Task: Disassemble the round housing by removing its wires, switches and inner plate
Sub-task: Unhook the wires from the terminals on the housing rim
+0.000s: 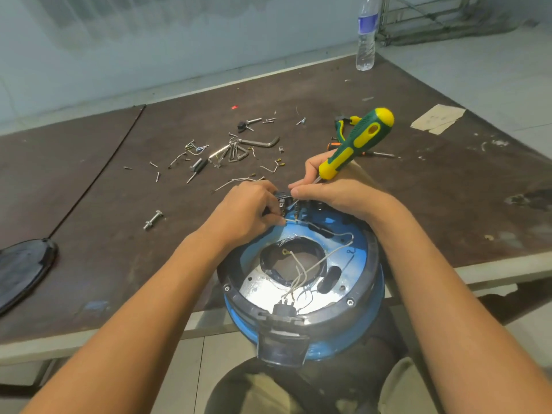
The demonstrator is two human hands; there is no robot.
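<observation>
The round blue housing [370, 282] with a dark rim leans against the table's front edge, resting on my lap. Its shiny inner plate [263, 282] has a round hole in the middle. White wires [313, 264] run from a black plug at the near rim across the plate to the switches [298, 208] at the far rim. My left hand [245, 213] pinches a wire end beside the switches. My right hand [331, 192] grips a green and yellow screwdriver [357, 141], its tip at the switch terminals between both hands.
Loose screws, hex keys [260, 142] and wire bits lie scattered on the brown table beyond the housing. Pliers [340, 130] lie behind the screwdriver. A bolt [153, 219] sits to the left, a black lid [24, 267] at the left edge, a water bottle [366, 34] at the back.
</observation>
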